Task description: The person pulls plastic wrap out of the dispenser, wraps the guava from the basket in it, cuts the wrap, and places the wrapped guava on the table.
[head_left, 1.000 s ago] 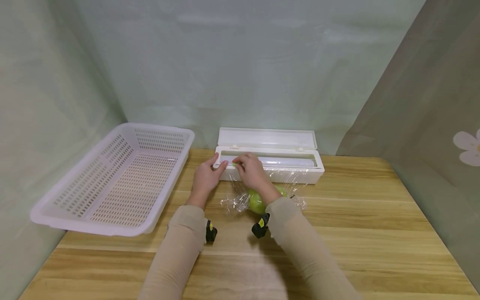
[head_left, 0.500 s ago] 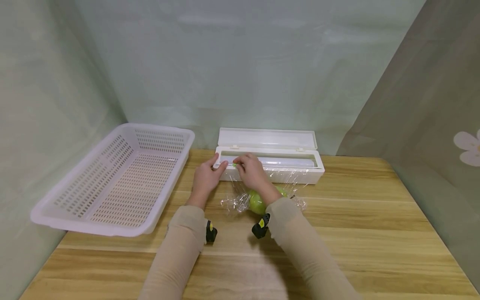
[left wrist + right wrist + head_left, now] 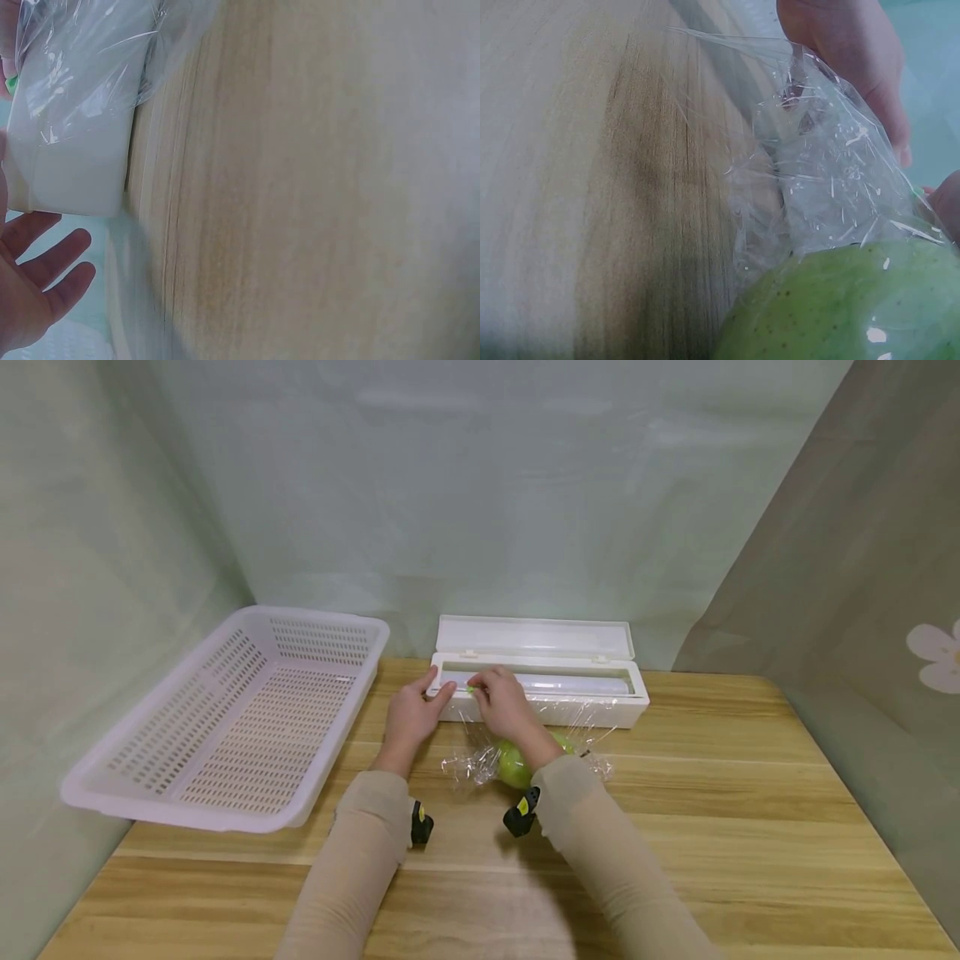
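Observation:
A white cling film box (image 3: pixel 540 712) lies with its lid (image 3: pixel 534 637) raised and a film roll (image 3: pixel 573 684) inside. My left hand (image 3: pixel 411 714) grips the box's left end, thumb on the front edge. In the left wrist view, several fingers (image 3: pixel 60 259) spread at that end. My right hand (image 3: pixel 506 703) pinches a small green slide cutter (image 3: pixel 470 689) on the front rim, near the left end. Clear film (image 3: pixel 476 764) runs down from the rim around a green, speckled fruit (image 3: pixel 840 307), perhaps a pear. My right wrist partly hides the fruit in the head view.
A white slotted plastic basket (image 3: pixel 300 777) stands on the left of the wooden table (image 3: pixel 720 827). Pale curtains (image 3: pixel 540 502) hang close behind the box and at both sides. Each wrist wears a small black camera (image 3: pixel 519 814).
My right hand and the green slide cutter have shifted very slightly to the right along the rim. The left hand, box and fruit look the same.

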Available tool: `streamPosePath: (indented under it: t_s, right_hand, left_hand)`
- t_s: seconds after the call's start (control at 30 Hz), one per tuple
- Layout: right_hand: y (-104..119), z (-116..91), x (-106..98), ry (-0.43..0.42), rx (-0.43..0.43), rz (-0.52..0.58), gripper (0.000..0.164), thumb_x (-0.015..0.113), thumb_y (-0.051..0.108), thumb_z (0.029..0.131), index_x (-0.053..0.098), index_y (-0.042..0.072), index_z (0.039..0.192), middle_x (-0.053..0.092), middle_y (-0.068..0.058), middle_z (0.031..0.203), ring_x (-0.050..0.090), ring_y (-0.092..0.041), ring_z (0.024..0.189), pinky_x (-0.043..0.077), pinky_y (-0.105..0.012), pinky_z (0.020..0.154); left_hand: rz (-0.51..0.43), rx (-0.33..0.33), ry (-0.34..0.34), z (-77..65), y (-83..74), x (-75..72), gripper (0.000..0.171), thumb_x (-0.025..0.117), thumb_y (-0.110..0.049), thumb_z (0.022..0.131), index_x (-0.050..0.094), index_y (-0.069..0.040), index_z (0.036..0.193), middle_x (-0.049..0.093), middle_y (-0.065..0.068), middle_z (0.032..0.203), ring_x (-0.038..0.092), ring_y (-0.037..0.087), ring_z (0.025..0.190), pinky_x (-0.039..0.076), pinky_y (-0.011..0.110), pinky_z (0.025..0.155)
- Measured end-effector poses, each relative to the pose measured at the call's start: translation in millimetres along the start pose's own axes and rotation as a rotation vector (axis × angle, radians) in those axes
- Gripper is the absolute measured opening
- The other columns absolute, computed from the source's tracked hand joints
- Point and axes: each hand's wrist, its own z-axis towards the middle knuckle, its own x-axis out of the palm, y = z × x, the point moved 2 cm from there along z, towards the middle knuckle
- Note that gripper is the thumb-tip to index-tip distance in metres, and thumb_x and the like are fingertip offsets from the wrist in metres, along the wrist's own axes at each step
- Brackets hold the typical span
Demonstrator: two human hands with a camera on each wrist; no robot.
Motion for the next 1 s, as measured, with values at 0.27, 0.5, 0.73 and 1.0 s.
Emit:
streamPosePath:
  t_s: [0.27,0.5,0.73,1.0]
  right_hand:
    - [0.9,-0.6,0.2,0.003,0.003,0.018,0.020,0.054,0.007,0.093,0.063,0.003,0.111,0.057,-0.012,0.114,0.055,-0.025,0.105,0.048,-0.035,0.095]
    - [-0.1,-0.8,0.8,0.018,0.016,0.007,0.021,0.053,0.007,0.094,0.062,0.003,0.112,0.056,-0.012,0.114,0.054,-0.024,0.105,0.048,-0.034,0.094]
    - [0.0,-0.6,0.4,0.026,0.018,-0.005,0.021,0.051,0.007,0.095,0.060,0.002,0.113,0.055,-0.012,0.114,0.053,-0.024,0.106,0.047,-0.035,0.095]
    - [-0.6,-0.5,1.9,0.030,0.026,-0.004,0.021,0.050,0.006,0.095,0.060,0.002,0.113,0.054,-0.012,0.115,0.053,-0.024,0.106,0.048,-0.033,0.095]
  left_hand:
    - [0.003,-0.005,0.000,-1.2,0.9,-1.2,0.064,0.052,-0.057,0.090,0.045,-0.018,0.140,0.051,0.015,0.137,0.060,0.031,0.109,0.046,0.047,0.097]
    - [0.002,0.007,-0.002,-0.6,0.1,0.3,0.063,0.053,-0.055,0.090,0.045,-0.017,0.140,0.048,0.015,0.139,0.058,0.033,0.113,0.045,0.048,0.099]
    - [0.000,0.001,-0.003,0.8,1.3,1.2,0.065,0.052,-0.057,0.089,0.045,-0.018,0.140,0.047,0.015,0.141,0.057,0.032,0.114,0.043,0.047,0.102]
    - [-0.006,0.005,-0.003,-0.5,0.2,-0.1,0.064,0.053,-0.056,0.090,0.045,-0.017,0.140,0.047,0.016,0.140,0.053,0.034,0.122,0.041,0.047,0.103]
